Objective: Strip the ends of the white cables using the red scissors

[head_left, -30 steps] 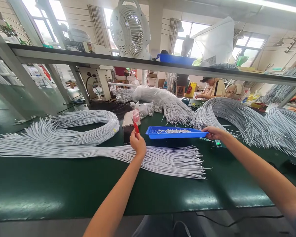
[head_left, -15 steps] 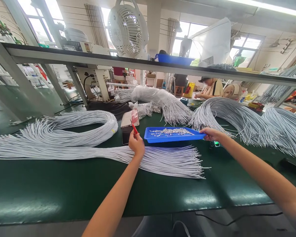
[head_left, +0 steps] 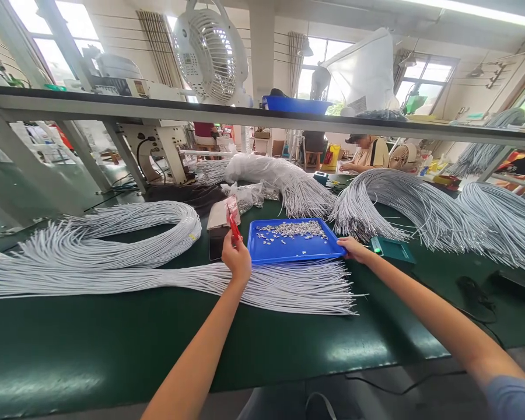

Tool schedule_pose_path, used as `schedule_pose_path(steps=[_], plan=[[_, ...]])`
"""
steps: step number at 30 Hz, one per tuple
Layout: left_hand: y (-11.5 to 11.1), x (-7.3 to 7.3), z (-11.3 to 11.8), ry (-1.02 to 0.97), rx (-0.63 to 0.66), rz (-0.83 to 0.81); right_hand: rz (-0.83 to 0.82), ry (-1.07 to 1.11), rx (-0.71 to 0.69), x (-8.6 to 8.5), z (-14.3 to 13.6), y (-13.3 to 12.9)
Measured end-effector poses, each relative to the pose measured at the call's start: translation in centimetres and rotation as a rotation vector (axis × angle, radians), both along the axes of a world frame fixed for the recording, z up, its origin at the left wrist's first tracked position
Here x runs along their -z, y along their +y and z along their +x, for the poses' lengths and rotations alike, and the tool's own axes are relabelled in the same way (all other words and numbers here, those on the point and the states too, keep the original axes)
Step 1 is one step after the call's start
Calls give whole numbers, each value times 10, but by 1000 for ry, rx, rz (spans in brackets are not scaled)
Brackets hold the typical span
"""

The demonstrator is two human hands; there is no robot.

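My right hand [head_left: 352, 248] grips the right edge of a shallow blue tray [head_left: 280, 252]. Many small shiny metal pieces [head_left: 300, 228] lie in it, mostly toward its far side. My left hand [head_left: 237, 258] is closed around a slim red-handled tool [head_left: 233, 226] that points upward; its exact kind is unclear. That hand is at the tray's left edge, and I cannot tell whether it also holds the tray. Below the tray, a spread bundle of white cables [head_left: 297, 291] lies across the green table [head_left: 126, 344].
A coiled cable bundle [head_left: 175, 233] lies left, with more grey bundles [head_left: 411, 201] right. Behind my left hand is a small box [head_left: 217, 217]. A green device [head_left: 394, 249] sits beyond my right hand. A shelf [head_left: 227, 111] with a fan [head_left: 212, 55] spans above; a person [head_left: 370, 154] sits beyond.
The tray has tilted so that its inside shows more, and the pieces appear more spread out. Both hands and the tray appear slightly further left as the view shifts.
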State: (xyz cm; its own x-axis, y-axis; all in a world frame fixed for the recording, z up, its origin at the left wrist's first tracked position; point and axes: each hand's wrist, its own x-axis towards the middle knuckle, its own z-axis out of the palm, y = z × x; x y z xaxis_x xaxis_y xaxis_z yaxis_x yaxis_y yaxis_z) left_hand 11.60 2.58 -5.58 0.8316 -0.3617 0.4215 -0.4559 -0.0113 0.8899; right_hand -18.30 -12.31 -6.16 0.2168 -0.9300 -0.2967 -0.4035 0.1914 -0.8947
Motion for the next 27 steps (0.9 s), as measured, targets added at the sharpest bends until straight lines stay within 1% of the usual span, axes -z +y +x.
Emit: schedule_pose_path(steps=[3,5,7,9,12,14,15,17,20,22,23,25,27], plan=[[-2,3,-4,-36,58,-32,-79,25,33,1,0,3],[-2,5,-9,-68,111,-49,-172,5,54,-3,1,12],[0,6,-18,-120,201,-64,-281,-58,49,-10,8,28],[5,8,-33,-197,332,-81,-345,-146,-11,-18,22,51],[15,12,-62,-344,557,-115,-319,-293,-212,-25,51,89],[22,16,-80,-441,689,-141,-306,-392,-298,-25,66,111],[25,18,-88,-482,741,-151,-305,-479,-299,-23,70,119],[31,21,-98,-551,815,-161,-273,-587,-258,-18,72,132],[37,23,-107,-644,864,-150,-247,-612,-137,-9,65,143],[41,22,-113,-703,888,-140,-259,-600,-76,-5,53,150],[44,20,-115,-761,911,-141,-271,-597,-50,-5,46,153],[50,12,-118,-944,952,-170,-299,-581,9,-4,24,157],[56,2,-113,-1108,925,-217,-344,-487,102,-1,-6,157]])
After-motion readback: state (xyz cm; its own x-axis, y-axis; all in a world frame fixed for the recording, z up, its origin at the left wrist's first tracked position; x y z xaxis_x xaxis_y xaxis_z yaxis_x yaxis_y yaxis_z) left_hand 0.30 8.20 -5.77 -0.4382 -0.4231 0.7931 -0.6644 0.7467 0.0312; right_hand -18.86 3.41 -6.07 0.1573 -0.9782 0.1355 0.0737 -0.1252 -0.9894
